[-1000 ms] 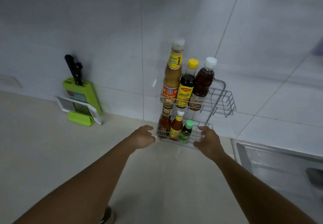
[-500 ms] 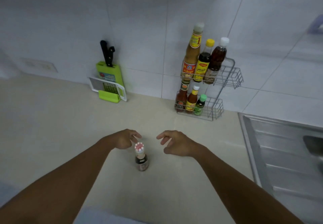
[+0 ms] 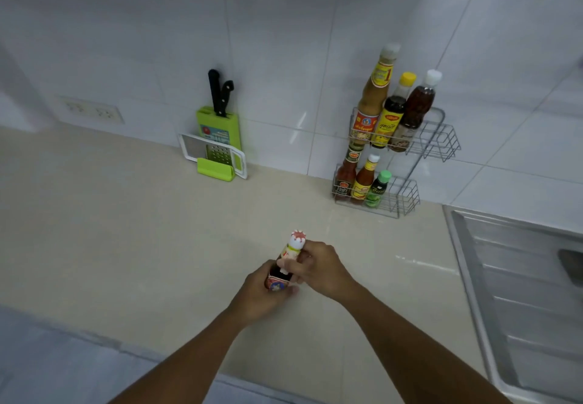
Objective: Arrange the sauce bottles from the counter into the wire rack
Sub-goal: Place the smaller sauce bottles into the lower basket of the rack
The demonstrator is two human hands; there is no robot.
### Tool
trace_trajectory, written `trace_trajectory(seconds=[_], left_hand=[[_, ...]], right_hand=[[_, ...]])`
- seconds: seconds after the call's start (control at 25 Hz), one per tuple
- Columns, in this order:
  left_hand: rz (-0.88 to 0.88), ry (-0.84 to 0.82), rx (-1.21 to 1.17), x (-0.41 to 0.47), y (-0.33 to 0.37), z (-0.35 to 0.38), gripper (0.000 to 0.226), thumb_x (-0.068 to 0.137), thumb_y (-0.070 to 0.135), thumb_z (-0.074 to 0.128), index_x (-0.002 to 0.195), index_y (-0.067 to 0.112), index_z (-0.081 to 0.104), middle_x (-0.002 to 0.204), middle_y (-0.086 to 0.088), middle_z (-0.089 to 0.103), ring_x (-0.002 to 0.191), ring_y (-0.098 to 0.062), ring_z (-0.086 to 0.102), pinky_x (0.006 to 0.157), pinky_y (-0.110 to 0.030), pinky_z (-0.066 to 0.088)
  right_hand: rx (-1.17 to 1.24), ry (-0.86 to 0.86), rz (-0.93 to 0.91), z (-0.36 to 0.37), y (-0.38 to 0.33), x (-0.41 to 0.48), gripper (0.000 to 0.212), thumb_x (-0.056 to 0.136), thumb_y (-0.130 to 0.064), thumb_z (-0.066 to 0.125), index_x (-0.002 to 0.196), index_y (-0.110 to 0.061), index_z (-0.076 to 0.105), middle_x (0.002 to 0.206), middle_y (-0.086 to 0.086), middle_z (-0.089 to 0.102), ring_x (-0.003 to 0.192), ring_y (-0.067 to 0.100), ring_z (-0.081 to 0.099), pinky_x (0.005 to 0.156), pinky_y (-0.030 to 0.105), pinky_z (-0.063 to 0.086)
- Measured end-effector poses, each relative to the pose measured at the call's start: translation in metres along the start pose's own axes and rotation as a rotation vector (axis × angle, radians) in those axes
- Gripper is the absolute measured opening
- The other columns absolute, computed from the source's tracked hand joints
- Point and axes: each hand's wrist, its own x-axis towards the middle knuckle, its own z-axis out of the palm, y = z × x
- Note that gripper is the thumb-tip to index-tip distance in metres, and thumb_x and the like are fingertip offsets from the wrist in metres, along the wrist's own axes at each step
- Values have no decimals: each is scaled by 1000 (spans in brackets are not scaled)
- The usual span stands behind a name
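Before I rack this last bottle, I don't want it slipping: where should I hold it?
Grip the small bottle around its labelled lower body, from its left side as the left hand does. The body is widest; the neck narrows toward the cap, where the right hand pinches.

Small dark sauce bottle (image 3: 286,264), red-white cap, tilted.

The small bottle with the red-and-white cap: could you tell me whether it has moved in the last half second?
Yes: the small bottle now tilts in both hands; its cap leans toward the wire rack.

Sm. bottle (image 3: 285,264): red-white cap, dark body; green knife block (image 3: 219,132).
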Motion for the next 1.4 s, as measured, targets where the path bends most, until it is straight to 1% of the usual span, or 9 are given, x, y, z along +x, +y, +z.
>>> trace_trajectory(seconds=[0.16, 0.32, 0.4, 0.64, 0.76, 0.92, 1.08, 1.2, 1.4], left_hand=[[47, -54, -13, -6, 49, -2, 41, 67, 12, 73, 104, 29, 66, 68, 6, 65, 54, -11, 58, 45, -28, 46], [10, -400, -55, -8, 93, -5, 33, 72, -2, 66, 102, 11, 65, 71, -6, 62, 55, -23, 56, 50, -29, 48], [-1, -460, -23, -8, 112, 6, 37, 73, 3, 68, 108, 13, 64, 76, -10, 63, 55, -21, 57, 53, -29, 50], [393, 211, 1044, 12, 122, 52, 48, 59, 50, 65, 106, 40, 58, 75, 8, 67, 63, -16, 68, 51, -30, 50], [215, -14, 794, 27, 140, 58, 50, 61, 48, 66, 109, 42, 55, 89, 8, 69, 76, -15, 69, 65, -30, 56], [-47, -535, 111, 55, 174, 60, 42, 65, 13, 73, 106, 21, 67, 79, -5, 66, 60, -17, 62, 58, -31, 51], [54, -282, 440, 89, 187, 81, 63, 66, 33, 77, 124, 38, 55, 98, 0, 68, 73, -15, 67, 62, -28, 57], [348, 81, 945, 104, 195, 96, 66, 69, 51, 70, 129, 43, 45, 114, 6, 70, 98, -19, 69, 82, -34, 57], [337, -14, 704, 125, 218, 113, 64, 66, 46, 75, 121, 37, 43, 111, 4, 66, 97, -21, 67, 82, -39, 58]], right_hand=[[22, 92, -127, -59, -35, -9, 28, 82, -45, 80, 97, -22, 71, 78, 6, 76, 63, 18, 73, 55, 29, 55], [-503, 103, -436, -120, -54, -17, 21, 99, -40, 47, 105, -28, 64, 67, 2, 64, 59, 17, 57, 56, 38, 48], [-559, 87, -358, -128, -51, -24, 27, 98, -33, 35, 111, -30, 58, 66, -2, 58, 62, 17, 54, 61, 41, 46], [-124, 274, 327, -149, -19, -21, 36, 104, -25, 38, 103, -3, 66, 76, 3, 54, 60, 14, 48, 52, 28, 41], [-4, 183, 356, -170, -19, -20, 33, 102, -27, 44, 100, -11, 72, 76, -2, 58, 58, 11, 51, 44, 23, 37], [-40, 295, -1, -190, -16, -10, 26, 96, -32, 45, 89, -29, 70, 99, -9, 69, 97, 10, 63, 74, 29, 49], [-181, 389, 120, -212, -9, 17, 42, 93, -34, 33, 89, -8, 67, 92, 12, 68, 79, 19, 57, 65, 31, 42], [133, 488, 348, -225, -4, 25, 34, 100, -24, 41, 76, -9, 59, 59, 7, 51, 50, 16, 39, 46, 22, 26], [687, 235, 197, -226, 12, 17, 26, 96, -31, 69, 98, -5, 63, 67, 11, 65, 46, 18, 49, 48, 29, 45]])
